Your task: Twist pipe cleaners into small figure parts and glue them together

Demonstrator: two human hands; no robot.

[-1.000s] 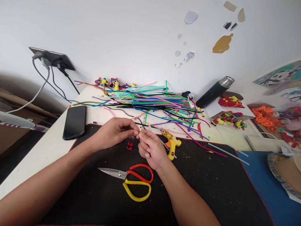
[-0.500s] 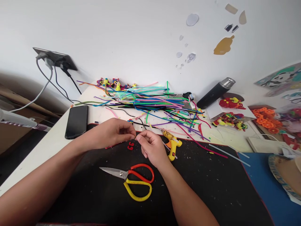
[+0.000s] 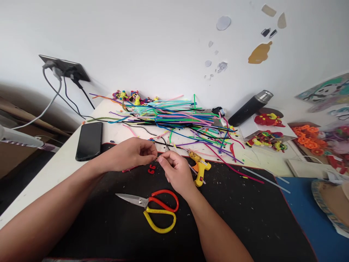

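Observation:
My left hand (image 3: 137, 154) and my right hand (image 3: 176, 169) meet fingertip to fingertip above the black mat (image 3: 231, 214). Both are closed in a pinch on something tiny between them, too small to name. Just under the fingertips lie small curled red pieces (image 3: 151, 169). Nearer to me, scissors (image 3: 141, 202) with one red and one yellow handle rest on the mat, blades toward the left. A yellow glue gun (image 3: 201, 170) lies right beside my right hand. Part of a dark red strip (image 3: 129, 169) shows below my left hand.
Behind the hands spreads a heap of coloured pipe cleaners (image 3: 185, 118). A phone (image 3: 89, 141) lies at the left, a black thermos (image 3: 249, 109) leans at the back right. Small colourful figures (image 3: 135, 97) sit by the wall. Clear glue sticks (image 3: 265, 179) lie on the right.
My fingertips have shifted very slightly around the tiny item. The scissors, glue gun and red pieces stay where they were.

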